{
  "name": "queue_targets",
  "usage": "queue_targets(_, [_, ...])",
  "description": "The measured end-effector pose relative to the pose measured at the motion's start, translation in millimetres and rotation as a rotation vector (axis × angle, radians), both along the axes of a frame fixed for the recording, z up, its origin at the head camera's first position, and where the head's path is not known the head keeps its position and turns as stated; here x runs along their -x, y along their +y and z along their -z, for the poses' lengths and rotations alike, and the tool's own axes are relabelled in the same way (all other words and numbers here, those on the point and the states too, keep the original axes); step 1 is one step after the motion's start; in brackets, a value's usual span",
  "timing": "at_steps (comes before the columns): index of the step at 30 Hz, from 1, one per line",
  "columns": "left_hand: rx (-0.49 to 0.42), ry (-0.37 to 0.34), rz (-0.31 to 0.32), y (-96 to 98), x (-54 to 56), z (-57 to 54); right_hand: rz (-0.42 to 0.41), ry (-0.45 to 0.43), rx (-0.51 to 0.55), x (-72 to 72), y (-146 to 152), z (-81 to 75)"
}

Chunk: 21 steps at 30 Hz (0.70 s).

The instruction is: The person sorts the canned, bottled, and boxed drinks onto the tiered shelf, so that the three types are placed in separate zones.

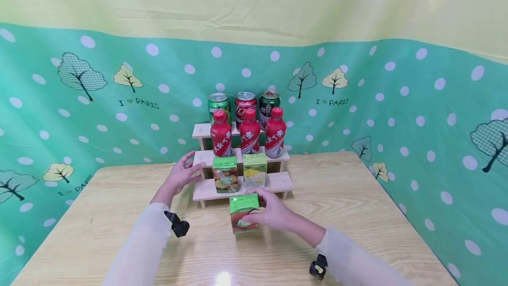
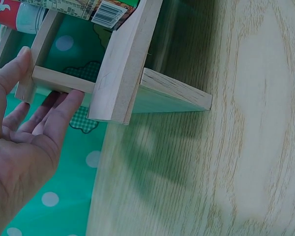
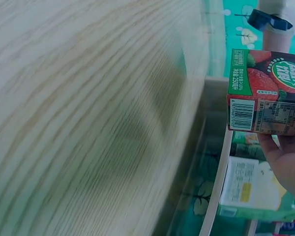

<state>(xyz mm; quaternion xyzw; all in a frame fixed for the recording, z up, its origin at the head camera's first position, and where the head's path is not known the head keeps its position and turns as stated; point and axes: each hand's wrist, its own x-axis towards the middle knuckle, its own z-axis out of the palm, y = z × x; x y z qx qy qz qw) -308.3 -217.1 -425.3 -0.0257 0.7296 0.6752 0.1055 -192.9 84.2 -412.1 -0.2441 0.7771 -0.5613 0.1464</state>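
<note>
My right hand [image 1: 274, 210] grips a green-topped juice box [image 1: 244, 220] with strawberries printed on it, in front of the shelf rack. In the right wrist view this strawberry juice box [image 3: 265, 93] shows its barcode, and the fingers lie against its side. My left hand [image 1: 182, 174] is at the left end of the wooden tiered rack [image 1: 214, 192]. Seen from the left wrist, that hand [image 2: 34, 142] has its fingers touching the rack's side bar [image 2: 64, 78], its thumb near a shelf end. Two juice boxes, one brown and green [image 1: 225, 175], one pale yellow-green [image 1: 255, 171], stand on the lowest shelf.
Three red-capped bottles [image 1: 249, 133] stand on the middle shelf. Three drink cans [image 1: 246, 106] stand on the top shelf. The rack is on a wood-grain table [image 1: 341, 189], with a green and yellow patterned cloth [image 1: 166, 83] behind and beside it.
</note>
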Motion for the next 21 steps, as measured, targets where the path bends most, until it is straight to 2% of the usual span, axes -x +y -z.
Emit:
queue_targets(6, [0.001,0.004,0.004,-0.1,-0.5,-0.4,0.031,0.007,-0.013,0.7,16,-2.5])
queue_targets(21, [-0.001,0.002,0.001,1.4,-1.8,-0.9,0.086,0.091,-0.003,8.9,48,-11.2])
